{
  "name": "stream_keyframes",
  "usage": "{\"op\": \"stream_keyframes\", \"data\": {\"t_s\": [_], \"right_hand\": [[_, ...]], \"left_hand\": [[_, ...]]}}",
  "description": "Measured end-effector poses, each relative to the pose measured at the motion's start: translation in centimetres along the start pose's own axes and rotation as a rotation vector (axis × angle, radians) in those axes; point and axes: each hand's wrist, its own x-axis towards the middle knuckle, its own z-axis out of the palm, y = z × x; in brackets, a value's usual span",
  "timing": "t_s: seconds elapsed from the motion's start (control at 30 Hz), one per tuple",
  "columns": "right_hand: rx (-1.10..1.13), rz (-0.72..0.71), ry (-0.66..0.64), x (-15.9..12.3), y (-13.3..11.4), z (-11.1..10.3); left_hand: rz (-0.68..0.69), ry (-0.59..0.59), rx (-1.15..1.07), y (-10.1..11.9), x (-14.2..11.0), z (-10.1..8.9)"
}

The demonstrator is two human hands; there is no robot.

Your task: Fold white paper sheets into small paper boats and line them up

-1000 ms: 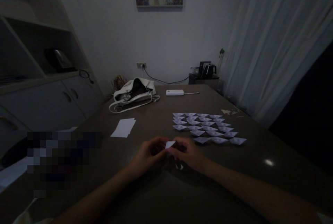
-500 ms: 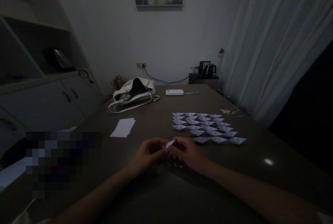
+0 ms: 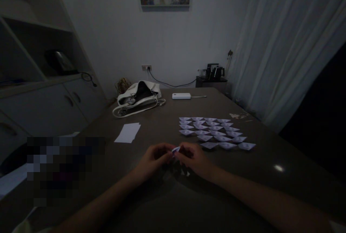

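My left hand (image 3: 154, 159) and my right hand (image 3: 195, 159) meet just above the dark table (image 3: 167, 204), near its front middle. Both pinch a small white folded paper piece (image 3: 176, 149) between their fingertips; only a sliver of it shows. Beyond my right hand, several small folded paper boats (image 3: 214, 133) lie in rows on the table. A small stack of white paper sheets (image 3: 128, 132) lies flat to the left of them, past my left hand.
A white handbag (image 3: 138, 97) and a white power bank (image 3: 181, 96) with a cable sit at the table's far end. Paper scraps (image 3: 238, 115) lie near the right edge. A kettle set (image 3: 214, 72) stands behind, curtains at right, shelves at left.
The paper between my fingers has turned or folded smaller, so less of its white face shows. Both hands have stayed in nearly the same spot.
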Motion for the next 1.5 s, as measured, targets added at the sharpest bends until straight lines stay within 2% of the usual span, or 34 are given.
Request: {"op": "stream_keyframes", "data": {"t_s": [0.4, 0.77, 1.0, 1.23, 1.5], "right_hand": [[-0.024, 0.026, 0.007, 0.0, -0.25, 0.12], [-0.042, 0.021, 0.006, 0.1, 0.37, 0.11], [-0.058, 0.032, -0.009, 0.04, 0.32, 0.1], [-0.072, 0.025, -0.015, -0.03, -0.05, 0.06], [-0.044, 0.024, -0.017, -0.04, -0.37, 0.04]], "left_hand": [[-0.013, 0.055, 0.046, 0.02, 0.01, 0.28], [0.005, -0.009, 0.047, -0.01, -0.05, 0.36], [0.006, 0.027, 0.063, -0.17, 0.12, 0.31], [0.044, 0.02, -0.007, 0.07, 0.19, 0.27], [-0.031, 0.034, -0.121, -0.19, 0.06, 0.15]]}}
